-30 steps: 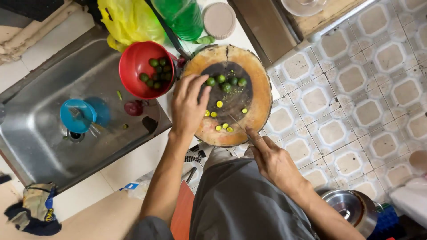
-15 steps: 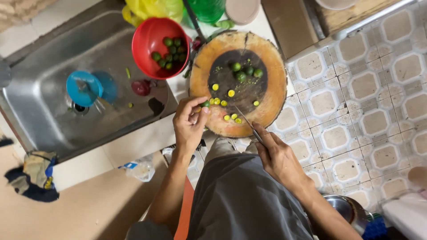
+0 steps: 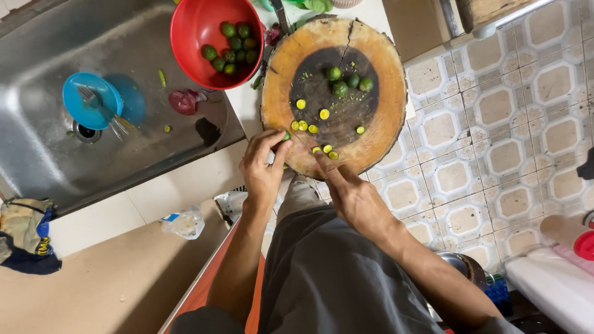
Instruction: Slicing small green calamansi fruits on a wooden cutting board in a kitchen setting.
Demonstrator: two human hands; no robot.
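Four whole: small green limes (image 3: 348,81) sit at the dark centre of the round wooden chopping block (image 3: 383,117), well apart from both hands.
Left hand (image 3: 262,170): pinching one small lime (image 3: 286,135) at the block's near edge.
Right hand (image 3: 346,192): closed on a knife, I think; the blade's mostly hidden beside the cut halves (image 3: 327,149).
Tip: probably best to keep fingertips curled back, fruit steady.
Nearby: red bowl (image 3: 192,31) of limes by the sink (image 3: 37,154).

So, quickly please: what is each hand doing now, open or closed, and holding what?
Left hand: closed, pinching a small green lime at the round wooden chopping block edge.
Right hand: closed around something; what it holds cannot be told.
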